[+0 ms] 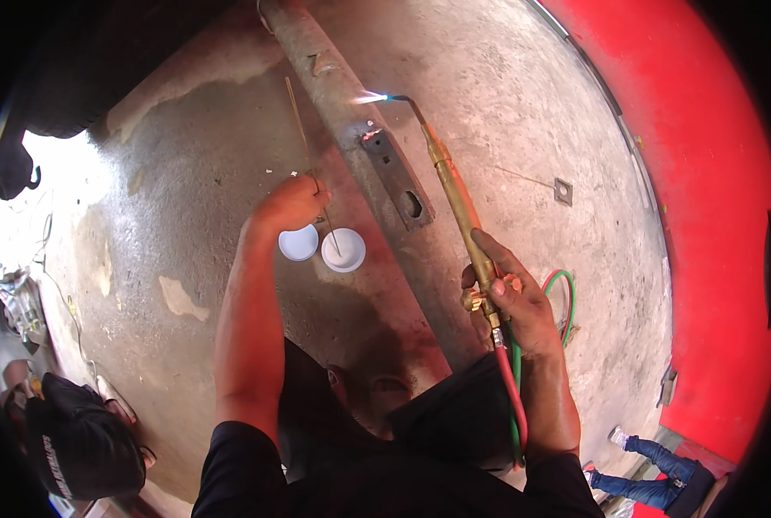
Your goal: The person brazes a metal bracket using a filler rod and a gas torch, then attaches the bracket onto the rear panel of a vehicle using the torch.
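Overhead, the red wall [713, 216] curves down the right edge of the frame, and the concrete floor [187, 173] lies open to the left and upper right of the pipe [333, 82]. That pipe runs from the top centre down toward the middle, with a slotted metal plate [394, 177] fixed on it.

My right hand [510, 298] is clamped on the brass torch [454, 194] at centre right. Its tip reaches up to the pipe, where a blue-white flame [370, 98] touches the metal just above the plate. Red and green hoses [515, 380] trail from the torch along my forearm.

My left hand [290, 205], just left of the pipe, pinches a thin rod [301, 121]; the rod's lower end points into a white cup [343, 250], which sits beside a white lid [298, 243]. My hands are apart, with the pipe between them.

Someone in a black cap [83, 445] crouches at lower left.
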`<action>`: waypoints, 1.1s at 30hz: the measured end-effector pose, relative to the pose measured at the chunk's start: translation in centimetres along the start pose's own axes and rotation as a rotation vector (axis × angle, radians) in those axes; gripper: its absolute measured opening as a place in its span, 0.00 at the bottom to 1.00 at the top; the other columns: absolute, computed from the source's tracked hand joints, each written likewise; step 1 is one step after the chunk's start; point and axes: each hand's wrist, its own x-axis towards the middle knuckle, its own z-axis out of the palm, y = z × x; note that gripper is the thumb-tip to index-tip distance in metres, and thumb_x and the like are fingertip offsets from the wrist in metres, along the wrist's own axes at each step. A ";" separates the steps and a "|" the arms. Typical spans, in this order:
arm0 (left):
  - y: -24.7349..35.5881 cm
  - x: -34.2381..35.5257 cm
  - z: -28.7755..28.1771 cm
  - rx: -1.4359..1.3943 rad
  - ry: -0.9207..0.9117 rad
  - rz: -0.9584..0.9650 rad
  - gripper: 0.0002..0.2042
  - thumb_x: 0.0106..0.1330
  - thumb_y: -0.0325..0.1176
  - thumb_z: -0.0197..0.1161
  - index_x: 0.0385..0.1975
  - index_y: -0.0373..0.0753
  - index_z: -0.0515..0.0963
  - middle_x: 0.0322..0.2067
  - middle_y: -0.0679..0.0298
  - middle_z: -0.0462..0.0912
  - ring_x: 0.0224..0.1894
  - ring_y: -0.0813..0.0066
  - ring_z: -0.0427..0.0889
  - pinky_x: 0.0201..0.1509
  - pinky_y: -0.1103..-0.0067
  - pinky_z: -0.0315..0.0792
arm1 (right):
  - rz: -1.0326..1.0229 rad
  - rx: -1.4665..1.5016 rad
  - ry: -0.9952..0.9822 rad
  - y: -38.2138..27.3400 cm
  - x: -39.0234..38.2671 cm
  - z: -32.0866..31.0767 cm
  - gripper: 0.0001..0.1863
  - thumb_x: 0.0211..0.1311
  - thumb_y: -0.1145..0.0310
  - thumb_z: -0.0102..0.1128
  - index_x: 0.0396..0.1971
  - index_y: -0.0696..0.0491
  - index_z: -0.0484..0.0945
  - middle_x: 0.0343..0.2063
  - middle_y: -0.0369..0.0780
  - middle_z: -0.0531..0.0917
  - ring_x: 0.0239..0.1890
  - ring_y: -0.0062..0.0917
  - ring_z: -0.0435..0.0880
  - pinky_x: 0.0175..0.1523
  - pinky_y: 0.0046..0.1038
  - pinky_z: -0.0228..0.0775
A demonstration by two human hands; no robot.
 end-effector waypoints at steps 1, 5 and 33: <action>-0.3 -0.2 -0.2 -0.033 0.033 0.014 0.14 0.73 0.39 0.56 0.38 0.33 0.81 0.26 0.59 0.84 0.27 0.72 0.84 0.34 0.73 0.78 | 0.001 0.000 -0.004 -0.1 0.0 0.1 0.42 0.65 0.56 0.67 0.72 0.58 0.58 0.37 0.40 0.79 0.21 0.22 0.79 0.22 0.24 0.71; 1.6 -2.9 -5.0 -0.018 0.361 0.077 0.15 0.74 0.40 0.56 0.37 0.32 0.81 0.25 0.61 0.83 0.25 0.75 0.82 0.32 0.74 0.76 | 0.032 -0.083 -0.009 -0.1 0.2 0.5 0.40 0.67 0.59 0.65 0.72 0.58 0.58 0.36 0.39 0.78 0.22 0.21 0.78 0.25 0.23 0.71; 8.8 -5.4 -8.9 -0.562 0.906 0.093 0.18 0.78 0.42 0.51 0.39 0.32 0.81 0.29 0.60 0.85 0.30 0.76 0.83 0.35 0.78 0.79 | 0.206 -0.238 -0.025 0.2 0.6 0.9 0.36 0.70 0.62 0.63 0.73 0.53 0.59 0.28 0.34 0.76 0.23 0.19 0.78 0.26 0.23 0.71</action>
